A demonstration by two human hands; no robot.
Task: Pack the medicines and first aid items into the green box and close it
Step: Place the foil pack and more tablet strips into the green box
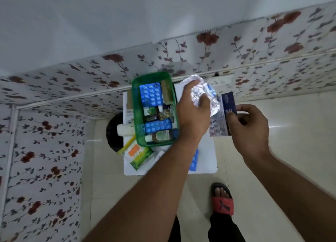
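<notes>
Left hand (193,112) is up over the right rim of the green box (136,103), fingers (203,100) curled shut around a crinkly clear packet (198,89) with a bit of blue print showing, so that packet sits just to the right of the box opening and the drop looks like a short move leftward. Right hand (250,125) is out past the right edge of the white worktop (207,150), fingers pinched closed on a dark blue carton (227,112), long axis running roughly away from the camera, its near end hidden behind the fingers. Left hand is plainly the nearer of the two to the box; the right one is well apart from it. The box stands toward the far left part of the worktop, long axis front to back, no lid on it and no lid visible anywhere. Inside: a blue blister strip (150,94) at the far end, another across the near half, and a small amber bottle (160,136) lying along the near wall. Loose at the near left corner of the worktop are a green carton (141,157) and some pale cartons, plus one more blue strip (193,160) partly under the left forearm. By my reckoning packing is well along, with several items to go.
</notes>
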